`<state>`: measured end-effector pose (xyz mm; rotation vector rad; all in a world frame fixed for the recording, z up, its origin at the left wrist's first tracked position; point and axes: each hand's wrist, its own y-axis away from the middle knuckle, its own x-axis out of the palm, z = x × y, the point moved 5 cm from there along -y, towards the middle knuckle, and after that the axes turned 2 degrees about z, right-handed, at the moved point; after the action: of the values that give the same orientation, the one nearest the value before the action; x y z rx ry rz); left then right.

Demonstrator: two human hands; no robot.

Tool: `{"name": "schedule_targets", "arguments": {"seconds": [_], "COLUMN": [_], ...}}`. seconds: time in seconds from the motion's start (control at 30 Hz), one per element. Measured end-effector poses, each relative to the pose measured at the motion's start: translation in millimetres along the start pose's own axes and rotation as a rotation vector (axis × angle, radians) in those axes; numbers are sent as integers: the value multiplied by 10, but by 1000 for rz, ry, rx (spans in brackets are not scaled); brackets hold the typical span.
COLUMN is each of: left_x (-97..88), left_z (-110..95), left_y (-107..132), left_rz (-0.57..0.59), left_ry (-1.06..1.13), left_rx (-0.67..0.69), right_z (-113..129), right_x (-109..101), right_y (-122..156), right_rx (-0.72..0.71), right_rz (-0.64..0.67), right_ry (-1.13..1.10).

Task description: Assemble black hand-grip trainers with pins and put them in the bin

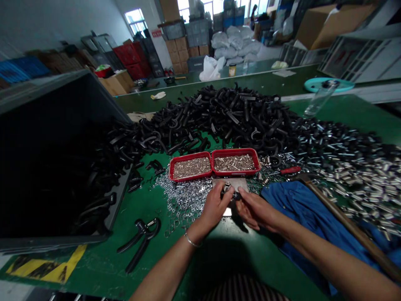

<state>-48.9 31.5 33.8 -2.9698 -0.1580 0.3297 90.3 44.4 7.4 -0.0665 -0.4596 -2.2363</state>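
Between my hands is a small black plastic part with a shiny metal cylinder point(227, 187), partly covered by fingers. My left hand point(213, 205) is closed on it, thumb and fingers pinching from the left. From the right, my right hand point(255, 210) grips the same part with the thumb near its end and the fingers curled below. Under the hands lies a flat metal plate point(238, 182). Just beyond stand two red trays, the left tray point(169, 172) and the right tray point(258, 164), filled with small metal pins. A black hand grip exerciser point(142, 240) lies at the left.
Metal rings and nuts point(188, 200) spread left of the plate. Black handles point(225, 113) are heaped behind the trays. A grey crate point(117, 209) tips open at left. On the right lie a blue cloth point(291, 205), a wooden-handled hammer point(341, 215), a red screwdriver point(290, 170) and metal cylinders point(372, 179).
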Motion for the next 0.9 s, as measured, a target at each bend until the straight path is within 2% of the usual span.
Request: {"name": "schedule_targets", "arguments": {"seconds": [0.07,0.1,0.2,0.27,0.37,0.4,0.43,0.57,0.6,0.7,0.73,0.77,0.83,0.87,0.9], "left_x": [-17,-35,-77,-65,-27,-20,-19,-25,-18,26,37,44,33,22,17], "left_z": [26,44,91,91,57,54,60,76,49,-52,-64,-57,-11,10,22], "left_y": [-9,-15,-16,3,45,57,66,85,88,101,105,109,120,129,140], "left_rz": [55,51,-7,3,59,66,60,-23,-30,-7,-6,-16,-76,-109,-122], "left_ry": [-58,-77,-83,-77,-97,-97,-88,-28,-24,-18,-16,-15,-23,-36,-54], "left_rx": [12,7,-24,-18,36,41,31,-44,-25,85,98,90,44,30,31], "right_z": [-51,-40,75,73,-58,-79,-73,59,45,-65,-63,-33,68,95,87], "right_x": [24,-8,-142,-136,-4,24,25,-97,-89,18,19,-8,-85,-98,-80], "right_y": [-2,-6,1,11,12,22,30,62,58,47,45,42,56,65,64], "right_rx": [82,64,-119,-142,0,30,26,-131,-112,60,62,18,-125,-165,-157], "right_rz": [107,81,-162,-194,44,98,98,-150,-123,109,102,35,-166,-208,-171], "right_ry": [-31,41,381,460,357,329,331,445,404,188,186,236,381,411,393]}}
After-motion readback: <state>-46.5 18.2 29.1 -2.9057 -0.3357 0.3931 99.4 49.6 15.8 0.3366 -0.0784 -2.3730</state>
